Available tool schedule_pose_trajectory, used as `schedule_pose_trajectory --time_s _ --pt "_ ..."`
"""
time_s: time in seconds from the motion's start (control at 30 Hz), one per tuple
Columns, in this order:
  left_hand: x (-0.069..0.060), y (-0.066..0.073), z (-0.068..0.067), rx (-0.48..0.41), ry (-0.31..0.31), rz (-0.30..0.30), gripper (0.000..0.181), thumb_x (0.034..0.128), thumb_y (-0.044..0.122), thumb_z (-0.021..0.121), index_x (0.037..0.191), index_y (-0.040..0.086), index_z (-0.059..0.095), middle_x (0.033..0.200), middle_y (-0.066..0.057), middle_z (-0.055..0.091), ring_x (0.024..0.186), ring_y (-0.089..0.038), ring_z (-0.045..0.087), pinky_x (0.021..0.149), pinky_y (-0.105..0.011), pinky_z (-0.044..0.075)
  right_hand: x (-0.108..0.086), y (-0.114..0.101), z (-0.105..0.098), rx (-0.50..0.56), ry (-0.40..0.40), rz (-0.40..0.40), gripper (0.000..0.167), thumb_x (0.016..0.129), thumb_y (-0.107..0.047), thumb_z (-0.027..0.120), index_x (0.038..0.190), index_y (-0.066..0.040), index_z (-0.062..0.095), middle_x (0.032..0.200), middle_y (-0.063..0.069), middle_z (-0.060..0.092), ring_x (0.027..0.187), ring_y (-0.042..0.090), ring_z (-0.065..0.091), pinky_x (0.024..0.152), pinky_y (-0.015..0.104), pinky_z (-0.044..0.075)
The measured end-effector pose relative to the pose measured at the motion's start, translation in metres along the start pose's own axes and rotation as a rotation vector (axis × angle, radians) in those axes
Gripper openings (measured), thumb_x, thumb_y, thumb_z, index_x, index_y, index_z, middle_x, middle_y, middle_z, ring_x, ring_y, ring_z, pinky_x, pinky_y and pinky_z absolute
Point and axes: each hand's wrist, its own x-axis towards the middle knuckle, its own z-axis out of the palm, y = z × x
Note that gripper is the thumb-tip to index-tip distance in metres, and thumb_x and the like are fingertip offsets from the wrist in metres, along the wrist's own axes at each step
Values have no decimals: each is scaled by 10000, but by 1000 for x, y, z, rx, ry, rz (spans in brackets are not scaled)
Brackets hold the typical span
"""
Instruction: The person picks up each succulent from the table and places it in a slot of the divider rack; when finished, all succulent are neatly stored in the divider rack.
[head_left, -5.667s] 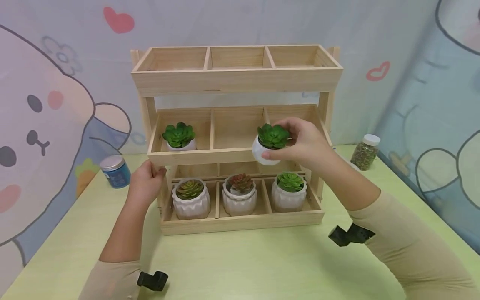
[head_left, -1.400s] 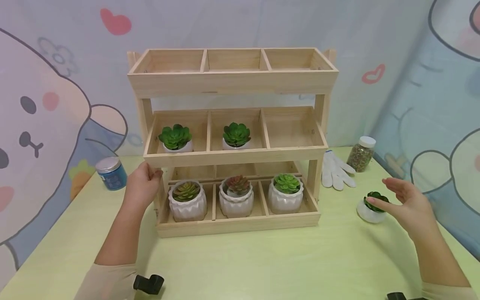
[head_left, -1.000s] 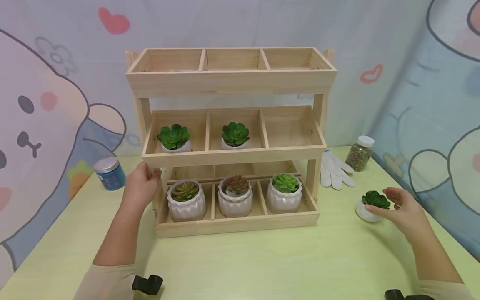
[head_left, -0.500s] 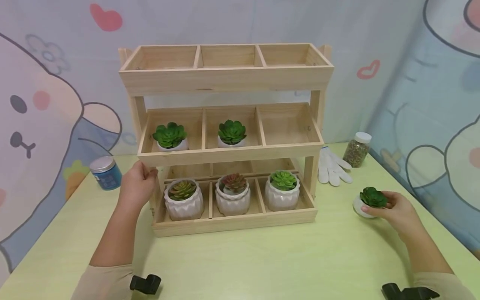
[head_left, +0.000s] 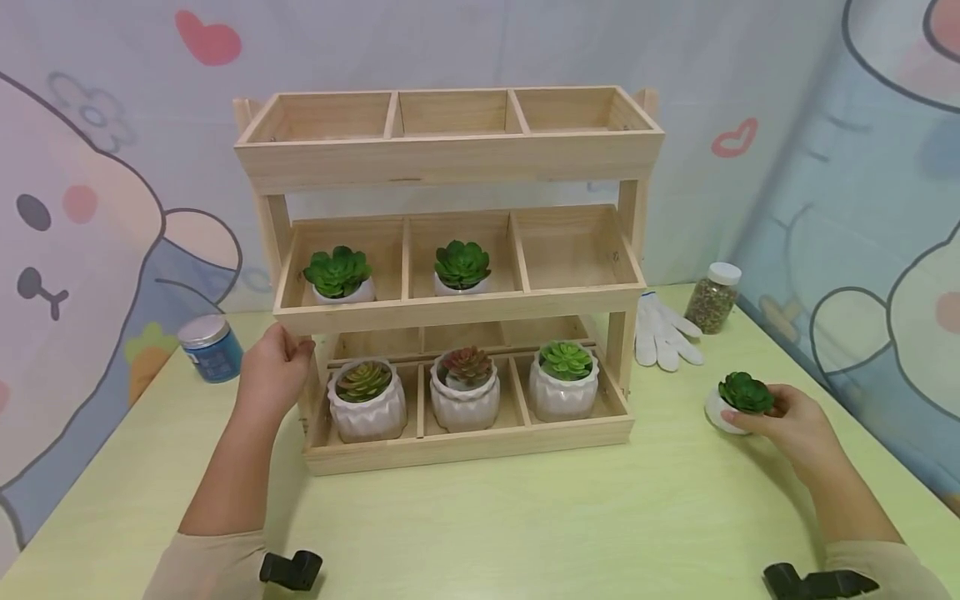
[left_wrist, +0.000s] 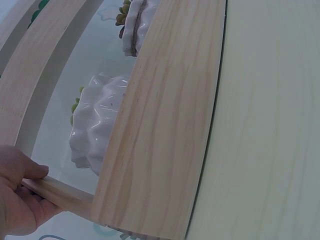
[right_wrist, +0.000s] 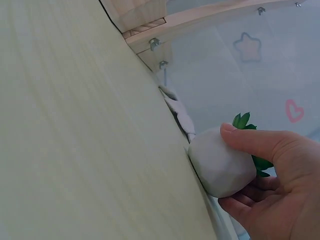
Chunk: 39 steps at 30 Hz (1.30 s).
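Observation:
In the head view, a three-tier wooden plant stand (head_left: 450, 307) is at the middle of the table. My left hand (head_left: 276, 371) grips its left post (left_wrist: 65, 192), thumb and fingers around the wood in the left wrist view. To the right, my right hand (head_left: 802, 429) holds a small potted succulent (head_left: 744, 393) with dark green leaves. In the right wrist view its white faceted pot (right_wrist: 220, 162) sits at the table surface, thumb on one side and fingers on the other. Two similar succulents (head_left: 337, 273) stand in the middle tier's left and centre compartments.
Three succulents in white wavy pots (head_left: 367, 417) fill the bottom tier. White gloves (head_left: 663, 333) lie right of the stand, near a jar of brown granules (head_left: 712, 302). A blue jar (head_left: 212, 350) stands at the left. Printed cloth (head_left: 450, 42) hangs behind.
A second green succulent was placed in the middle tier's centre compartment. My right hand went to the table's right side and closed on another potted succulent. My left hand stayed on the post.

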Motion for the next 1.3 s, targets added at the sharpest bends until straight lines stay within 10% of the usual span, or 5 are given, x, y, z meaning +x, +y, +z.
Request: schedule_pose_trajectory --time_s 0.43,0.97,1.3 --pt "-1 -2 1 -30 -9 -21 257 976 150 462 1126 -59 483 919 -233 572 946 -401 573 711 -490 484 -10 -34 5 145 -27 -105 507 830 -173 732 1184 63 457 970 -164 559 855 -39 562 703 151 479" --pt "1 -1 1 -24 9 -15 291 972 146 467 1164 -73 476 1022 -282 586 944 -393 577 745 -509 489 -22 -134 23 467 -217 -398 359 770 136 676 1054 -54 564 956 0 612 742 98 600 667 216 522" --pt "2 0 1 -33 -12 -30 329 976 145 459 1217 -78 449 1103 -307 563 999 -408 559 795 -528 477 2 -202 24 419 -229 -461 361 746 93 730 1041 -34 565 947 19 626 768 129 624 650 223 526"
